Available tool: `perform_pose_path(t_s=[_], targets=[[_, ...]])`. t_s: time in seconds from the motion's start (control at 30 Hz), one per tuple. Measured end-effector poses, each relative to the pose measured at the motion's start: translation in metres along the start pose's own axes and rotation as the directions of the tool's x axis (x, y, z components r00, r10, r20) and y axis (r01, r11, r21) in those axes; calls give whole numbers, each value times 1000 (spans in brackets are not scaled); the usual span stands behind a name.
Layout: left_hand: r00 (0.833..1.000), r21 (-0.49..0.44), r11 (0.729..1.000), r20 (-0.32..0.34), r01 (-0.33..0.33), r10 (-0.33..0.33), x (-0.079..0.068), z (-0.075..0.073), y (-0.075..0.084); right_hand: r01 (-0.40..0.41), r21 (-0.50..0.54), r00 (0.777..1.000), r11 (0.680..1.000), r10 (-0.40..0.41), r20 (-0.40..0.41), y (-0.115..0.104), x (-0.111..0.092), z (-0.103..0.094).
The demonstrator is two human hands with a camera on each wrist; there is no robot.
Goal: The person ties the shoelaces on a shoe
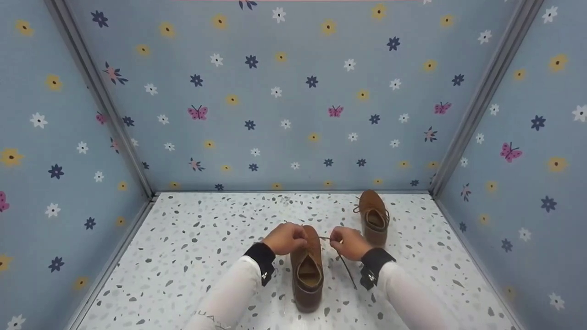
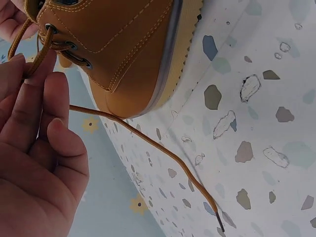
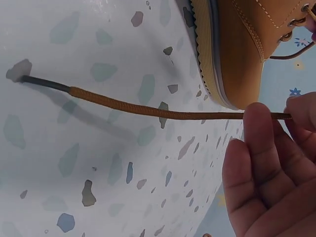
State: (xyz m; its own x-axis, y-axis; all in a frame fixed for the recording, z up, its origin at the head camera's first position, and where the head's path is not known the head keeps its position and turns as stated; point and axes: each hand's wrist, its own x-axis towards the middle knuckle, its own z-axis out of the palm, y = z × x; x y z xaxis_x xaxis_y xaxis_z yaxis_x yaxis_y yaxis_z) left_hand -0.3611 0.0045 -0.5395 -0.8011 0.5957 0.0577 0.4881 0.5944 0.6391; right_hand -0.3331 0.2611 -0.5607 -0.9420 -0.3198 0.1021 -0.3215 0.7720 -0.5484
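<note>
Left hand [image 1: 285, 239], overlapping shoe [image 1: 307, 292], and right hand [image 1: 351, 243] seemingly pinch laces [image 3: 128, 106] near another shoe [image 1: 375, 233].

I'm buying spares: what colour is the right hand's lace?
Brown lace, clearest in the right wrist view.

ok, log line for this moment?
left hand: pinches lace | right hand: pinches lace | near shoe: upright, untied | far shoe: upright on floor, untouched

The nearer tan lace-up shoe [image 2: 140, 54] looked smooth, leathery and softly glossy, its ridged cream sole [image 2: 184, 42] rubbery; the long brown lace [image 3: 118, 104] was woven, matt cord, the white speckled tabletop [image 2: 256, 195] smooth and shiny
</note>
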Motion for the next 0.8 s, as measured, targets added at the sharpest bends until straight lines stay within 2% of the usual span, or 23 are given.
perform_pose_path(t_s=[0.23,0.53,0.63,0.8], targets=[[1000,17,1000,3,21,-21,0,0,8,4,4,1000,1000,-4,-4,6,-1,-4],[1000,54,998,-8,28,-28,3,5,16,-6,-91,1000,996,6,8,24,-12,-16],[999,63,997,8,47,-47,3,4,17,-59,-103,998,993,62,27,29,-16,-21],[995,75,995,74,65,-70,2,0,17,-151,-122,986,981,158,56,35,-20,-30]])
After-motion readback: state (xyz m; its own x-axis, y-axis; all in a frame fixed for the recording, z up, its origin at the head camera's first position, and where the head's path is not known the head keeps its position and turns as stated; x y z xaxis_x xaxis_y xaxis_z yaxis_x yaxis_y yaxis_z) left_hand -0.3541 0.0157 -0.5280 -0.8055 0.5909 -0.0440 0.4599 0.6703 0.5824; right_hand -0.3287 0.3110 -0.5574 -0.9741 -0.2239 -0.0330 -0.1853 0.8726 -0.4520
